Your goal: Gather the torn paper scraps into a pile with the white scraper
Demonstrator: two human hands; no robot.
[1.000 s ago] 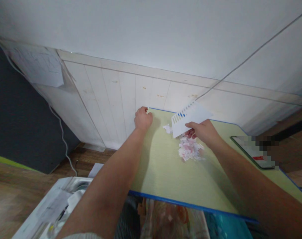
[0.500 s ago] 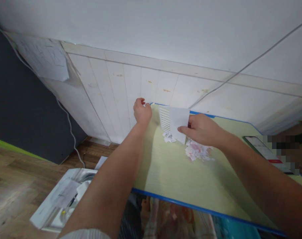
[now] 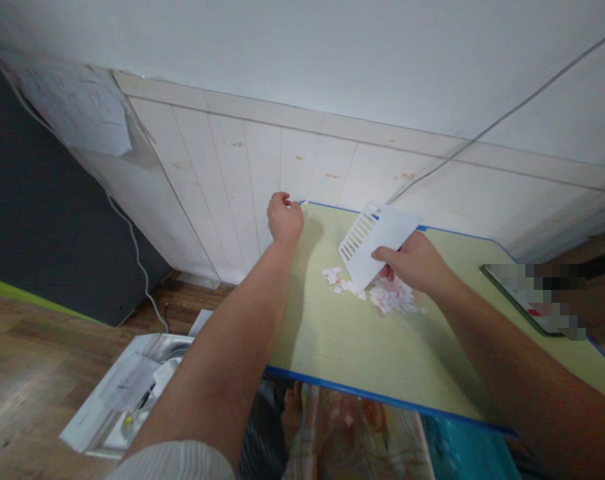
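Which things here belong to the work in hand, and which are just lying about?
In the work:
- white slotted card, held in the right hand
- paper scraps, beneath and beside the card
- table, bearing the scraps

Lying about:
- dark-edged flat device, partly blurred
- open white box, lower left

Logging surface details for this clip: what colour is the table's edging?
Blue, around the pale yellow-green table; it shows best in the head view.

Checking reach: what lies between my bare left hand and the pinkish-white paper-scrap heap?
In the head view: pale yellow tabletop, a smaller scatter of white paper scraps, and part of the white slotted sheet.
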